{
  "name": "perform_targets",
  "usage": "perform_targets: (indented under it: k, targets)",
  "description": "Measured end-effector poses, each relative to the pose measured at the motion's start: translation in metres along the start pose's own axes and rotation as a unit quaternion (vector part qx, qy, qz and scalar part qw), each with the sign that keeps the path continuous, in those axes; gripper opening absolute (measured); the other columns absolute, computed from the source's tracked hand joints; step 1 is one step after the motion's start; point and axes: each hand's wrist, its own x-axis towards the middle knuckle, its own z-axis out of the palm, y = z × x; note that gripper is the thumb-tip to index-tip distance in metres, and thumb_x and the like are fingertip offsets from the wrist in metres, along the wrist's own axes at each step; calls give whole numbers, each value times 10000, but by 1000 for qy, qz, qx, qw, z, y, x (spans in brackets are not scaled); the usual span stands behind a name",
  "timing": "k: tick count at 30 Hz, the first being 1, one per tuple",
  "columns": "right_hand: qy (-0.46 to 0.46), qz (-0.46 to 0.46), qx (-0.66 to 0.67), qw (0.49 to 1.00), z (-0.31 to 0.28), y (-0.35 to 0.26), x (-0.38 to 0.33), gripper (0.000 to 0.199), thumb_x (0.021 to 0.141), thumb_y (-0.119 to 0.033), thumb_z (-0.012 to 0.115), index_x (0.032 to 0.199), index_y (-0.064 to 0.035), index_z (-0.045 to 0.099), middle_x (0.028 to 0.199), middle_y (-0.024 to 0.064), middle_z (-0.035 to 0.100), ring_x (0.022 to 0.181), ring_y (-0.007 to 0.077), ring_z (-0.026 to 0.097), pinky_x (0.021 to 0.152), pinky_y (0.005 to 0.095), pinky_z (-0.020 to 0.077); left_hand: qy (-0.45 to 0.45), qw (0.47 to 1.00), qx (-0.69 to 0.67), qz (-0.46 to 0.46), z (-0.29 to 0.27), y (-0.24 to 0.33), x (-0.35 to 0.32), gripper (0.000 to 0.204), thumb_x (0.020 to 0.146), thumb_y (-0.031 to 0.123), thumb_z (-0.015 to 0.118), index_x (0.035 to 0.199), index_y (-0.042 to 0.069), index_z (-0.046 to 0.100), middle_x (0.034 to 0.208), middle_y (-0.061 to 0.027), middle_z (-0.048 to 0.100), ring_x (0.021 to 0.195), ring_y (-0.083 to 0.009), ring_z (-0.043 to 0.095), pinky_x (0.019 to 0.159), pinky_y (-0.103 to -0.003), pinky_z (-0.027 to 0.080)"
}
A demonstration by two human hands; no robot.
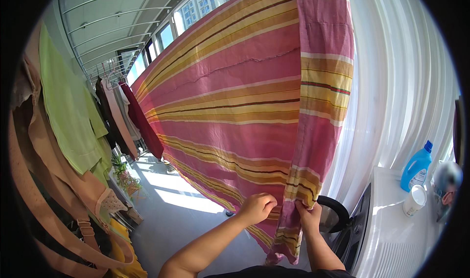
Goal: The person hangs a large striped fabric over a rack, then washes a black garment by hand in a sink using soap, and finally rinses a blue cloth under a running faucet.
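Note:
A large striped cloth sheet (235,92), pink with yellow, orange, white and dark bands, hangs before me and fills the middle of the view. Along its right side runs a folded-over strip (320,136) that reaches down to a bunched lower corner. My right hand (309,215) grips the edge of this strip near its bottom, thumb against the fabric. Just left of it, my left hand (258,208) is in front of the sheet with its fingers curled closed. Whether cloth is pinched in those fingers cannot be seen.
Hanging clothes crowd the left: a green garment (68,106), tan bras (73,180), and a dark red garment (144,121). White curtains (387,82) line the right. A blue detergent bottle (416,168) and white cup (414,200) stand on a white counter; below is an open round washer door (338,212).

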Motion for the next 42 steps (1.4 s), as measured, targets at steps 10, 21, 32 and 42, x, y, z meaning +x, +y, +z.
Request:
perform_targets:
  k: [10,21,32,42]
  targets:
    - [91,10,17,996,-92,-12,83,138,860,-83,649,876,51,681,719,19,648,668,63,565,595,243,452,-24,969,-243,27,0,20,144,573,889,360,647,1277,-27,481,1166,-197,611,1047,-252,617,902,-347,497]
    - [15,11,-230,973,-87,-9,62,450,766,-119,641,1202,-26,575,1024,113,654,884,265,642,724,330,511,-73,887,-456,25,-10,70,205,739,812,448,718,1303,-25,433,1186,-108,575,1131,-155,513,986,-302,402]
    - [194,-337,-132,912,-39,-194,117,552,801,-147,703,1304,-92,483,1272,136,507,1182,279,501,955,408,422,63,848,-522,61,-48,131,258,292,881,270,681,1030,35,594,994,-18,612,939,-90,526,897,-277,396]
    - [144,-449,-294,832,15,-278,187,250,797,-122,683,1041,-65,669,886,85,579,776,216,581,714,335,480,27,789,-609,72,-70,127,288,194,915,79,566,1097,16,587,1004,-80,642,900,-181,633,793,-327,542]
